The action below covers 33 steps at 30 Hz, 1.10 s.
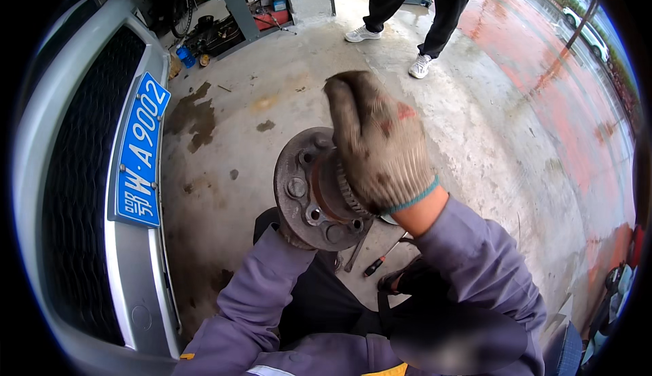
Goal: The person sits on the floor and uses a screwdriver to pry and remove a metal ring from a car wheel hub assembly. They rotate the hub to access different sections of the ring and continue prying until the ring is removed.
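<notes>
A rusty, greasy wheel hub (pixel 296 213) with a round bolted flange and a toothed ring is held up in front of me, above my lap. My left hand (pixel 292 240) supports it from behind and below. Only a sliver of that glove shows at the flange's lower edge; its fingers are hidden. My right hand (pixel 390 141), in a dirty knitted glove with a teal cuff, is over the hub's right side, covering part of the toothed ring. Its fingers are bent and pressed together, slightly blurred, and whatever they hold is hidden.
A silver car front (pixel 139 288) with a blue plate stands at left. On the concrete below lie a screwdriver (pixel 375 266) and a metal tool (pixel 354 257). A person in black trousers (pixel 435 9) stands ahead. Clutter and a blue bottle (pixel 185 56) sit beside the far pillar.
</notes>
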Tool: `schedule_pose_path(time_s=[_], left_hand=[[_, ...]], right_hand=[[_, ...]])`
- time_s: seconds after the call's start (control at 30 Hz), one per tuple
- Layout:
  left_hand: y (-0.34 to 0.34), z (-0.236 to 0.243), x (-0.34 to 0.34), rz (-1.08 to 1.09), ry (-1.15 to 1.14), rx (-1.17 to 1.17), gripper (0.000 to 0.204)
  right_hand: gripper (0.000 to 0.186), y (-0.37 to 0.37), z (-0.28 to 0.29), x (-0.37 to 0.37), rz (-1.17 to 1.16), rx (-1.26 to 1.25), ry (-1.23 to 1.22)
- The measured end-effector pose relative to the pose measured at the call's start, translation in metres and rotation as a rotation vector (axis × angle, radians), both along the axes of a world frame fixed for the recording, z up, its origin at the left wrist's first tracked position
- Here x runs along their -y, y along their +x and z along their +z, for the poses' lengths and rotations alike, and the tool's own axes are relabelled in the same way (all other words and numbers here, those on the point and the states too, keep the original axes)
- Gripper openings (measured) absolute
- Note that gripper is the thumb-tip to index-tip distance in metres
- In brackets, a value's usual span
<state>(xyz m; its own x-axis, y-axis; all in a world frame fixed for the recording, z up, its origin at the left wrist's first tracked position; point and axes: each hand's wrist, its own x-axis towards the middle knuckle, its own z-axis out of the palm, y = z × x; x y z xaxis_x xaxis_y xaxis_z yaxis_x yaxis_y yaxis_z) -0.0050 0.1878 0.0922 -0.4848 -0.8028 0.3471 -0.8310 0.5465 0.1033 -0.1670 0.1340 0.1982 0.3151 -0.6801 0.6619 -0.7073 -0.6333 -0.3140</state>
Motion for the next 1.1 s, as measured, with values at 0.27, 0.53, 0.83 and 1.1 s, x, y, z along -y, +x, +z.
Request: schedule_pose_path(time_s=[0.27,0.53,0.83,1.1], left_hand=[[-0.005,0.034,0.011,-0.126,0.26,-0.65,0.084],[0.011,0.046,-0.011,-0.173,0.284,-0.494,0.086],[0.01,0.018,0.001,-0.179,0.306,-0.536,0.086],[0.021,0.029,-0.002,-0.884,1.318,-2.332,0.083]], right_hand=[[0.046,-0.021,0.023,0.034,0.092,0.605,1.115],[0.025,-0.002,0.02,-0.047,0.127,0.194,0.13],[0.021,0.021,0.032,0.009,-0.008,0.039,0.379],[0.043,-0.031,0.043,-0.006,0.461,0.413,1.005]])
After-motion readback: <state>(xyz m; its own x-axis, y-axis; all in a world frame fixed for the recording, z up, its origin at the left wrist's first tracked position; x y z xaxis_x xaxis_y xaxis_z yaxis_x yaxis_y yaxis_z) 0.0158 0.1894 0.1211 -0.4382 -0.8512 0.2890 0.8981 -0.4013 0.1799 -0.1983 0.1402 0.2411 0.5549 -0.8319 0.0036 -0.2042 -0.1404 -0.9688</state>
